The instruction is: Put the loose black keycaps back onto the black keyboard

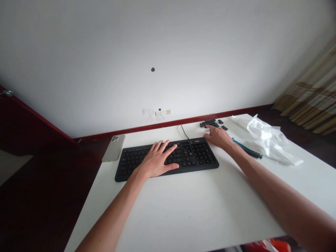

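Note:
A black keyboard (187,152) lies on the white table (183,210), its cable running off the back edge. My left hand (157,161) rests on the keyboard's middle with its fingers spread. Several keys on the keyboard's right-hand block look to be missing their caps. Beyond the keyboard's back right corner, my right hand (216,135) reaches to a group of loose black keycaps (212,122), index finger stretched out over them. Whether its fingertips touch a keycap is too small to tell.
At the table's back left lies a phone (113,148). A blue-handled tool (247,148) is beside my right forearm, with a crumpled clear plastic bag (273,140) farther right. Behind the table stands a wall (168,52) with sockets; a curtain (312,91) hangs right.

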A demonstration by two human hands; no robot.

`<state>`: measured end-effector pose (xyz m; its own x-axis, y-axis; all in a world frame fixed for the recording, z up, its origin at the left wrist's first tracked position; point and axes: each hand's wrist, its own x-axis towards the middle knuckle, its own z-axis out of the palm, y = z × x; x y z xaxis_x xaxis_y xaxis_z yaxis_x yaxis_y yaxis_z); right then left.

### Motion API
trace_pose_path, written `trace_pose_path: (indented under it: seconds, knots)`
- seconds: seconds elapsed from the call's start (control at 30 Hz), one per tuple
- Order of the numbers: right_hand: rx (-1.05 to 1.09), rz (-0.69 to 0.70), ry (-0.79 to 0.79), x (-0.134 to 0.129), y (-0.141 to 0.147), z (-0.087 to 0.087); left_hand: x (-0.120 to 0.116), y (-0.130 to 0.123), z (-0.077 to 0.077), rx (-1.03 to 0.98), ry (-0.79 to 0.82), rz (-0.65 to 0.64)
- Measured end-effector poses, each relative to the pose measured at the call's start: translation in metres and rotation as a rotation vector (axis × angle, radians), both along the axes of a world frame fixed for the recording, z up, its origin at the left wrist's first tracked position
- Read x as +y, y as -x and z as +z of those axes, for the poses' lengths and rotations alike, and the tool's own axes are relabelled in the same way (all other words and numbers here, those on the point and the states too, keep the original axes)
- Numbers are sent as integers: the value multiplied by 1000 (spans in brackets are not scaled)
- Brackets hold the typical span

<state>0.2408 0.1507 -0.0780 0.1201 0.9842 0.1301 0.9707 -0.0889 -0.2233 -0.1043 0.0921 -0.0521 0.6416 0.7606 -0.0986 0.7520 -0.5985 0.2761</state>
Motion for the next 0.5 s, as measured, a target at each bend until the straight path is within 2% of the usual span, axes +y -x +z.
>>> trace_pose_path:
  seconds: [0.2,0.33,0.5]
  knots:
    - [9,71,7,-11,2,10,0,0,1,3,-2,-8]
    - [4,103,-61,-18,-1,18,0,1,0,5,-5,-5]
    - [14,268,-195,-14,-2,11,0,0,0,7,-2,1]
